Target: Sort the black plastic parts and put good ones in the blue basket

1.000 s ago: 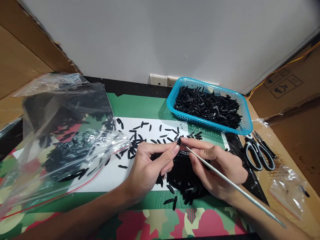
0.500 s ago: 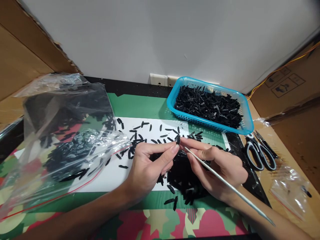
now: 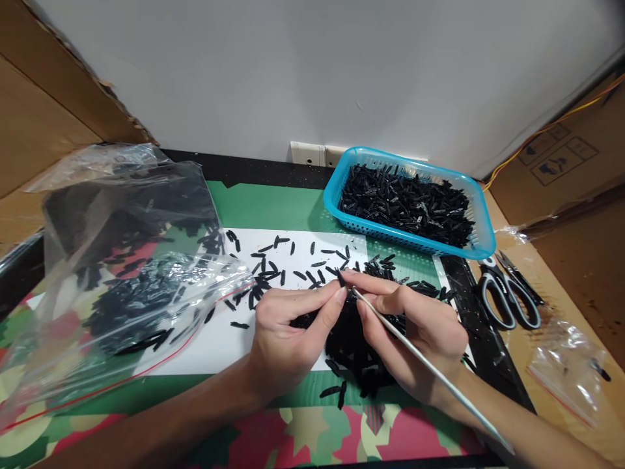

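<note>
My left hand [image 3: 286,329] pinches a small black strip-like piece [image 3: 340,279] upright between thumb and forefinger. In my right hand [image 3: 422,326] is a thin pale rod with a narrow tip [image 3: 430,361], held like a pen, its tip close to the piece. The right fingertips are also near that piece; whether they touch it I cannot tell. Beneath both hands lies a dense heap of black pieces [image 3: 349,348], partly hidden by them. More loose pieces are scattered over a white sheet [image 3: 215,355].
A blue plastic basket [image 3: 334,195] full of black pieces stands at the back right. To the left, a clear zip bag [image 3: 146,306] holds more pieces. Scissors [image 3: 508,296] and a small plastic bag [image 3: 566,371] lie at the right. Cardboard [image 3: 571,169] and a wall [image 3: 234,71] surround the table.
My right hand and the rod have shifted slightly left, bringing the tip nearer the black piece. That piece now leans a little to the left. Both hands keep their holds.
</note>
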Available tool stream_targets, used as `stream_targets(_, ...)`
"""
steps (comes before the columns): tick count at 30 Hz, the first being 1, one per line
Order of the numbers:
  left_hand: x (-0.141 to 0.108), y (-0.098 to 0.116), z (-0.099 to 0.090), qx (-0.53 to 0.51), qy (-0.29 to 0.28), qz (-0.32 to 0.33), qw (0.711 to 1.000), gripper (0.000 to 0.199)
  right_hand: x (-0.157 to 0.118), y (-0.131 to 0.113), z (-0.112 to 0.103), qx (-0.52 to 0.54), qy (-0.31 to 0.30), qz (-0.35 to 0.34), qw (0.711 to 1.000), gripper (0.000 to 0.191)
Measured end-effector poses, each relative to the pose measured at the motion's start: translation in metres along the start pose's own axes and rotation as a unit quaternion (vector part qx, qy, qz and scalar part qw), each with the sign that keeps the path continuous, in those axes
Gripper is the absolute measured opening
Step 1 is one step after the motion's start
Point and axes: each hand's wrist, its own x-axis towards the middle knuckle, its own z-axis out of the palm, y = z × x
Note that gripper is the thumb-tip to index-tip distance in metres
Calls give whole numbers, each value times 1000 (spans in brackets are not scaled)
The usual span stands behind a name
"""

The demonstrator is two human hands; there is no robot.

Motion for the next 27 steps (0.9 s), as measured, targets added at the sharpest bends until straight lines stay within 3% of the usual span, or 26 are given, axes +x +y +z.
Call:
stream_targets(7, -2, -4, 2, 13, -18, 21, 1000, 21, 0, 5, 3, -68, -18, -86, 994, 23)
stream_targets(14, 3, -2, 2, -122, -58, -120, 984, 37, 2, 16, 2, -155, -18, -133, 979, 20)
stream_targets(18, 8, -2, -1, -235, -62, -191, 951, 30, 7, 19, -5, -176, 6, -88, 980, 22)
stream_targets(23, 15, 0, -4, -384, -94, -307, 866, 27, 8, 26, -9, -149, 23, -43, 988, 20)
stream_targets(27, 19, 2, -6, -425, -102, -326, 838, 26, 8, 30, -11, -144, 25, -39, 989, 18)
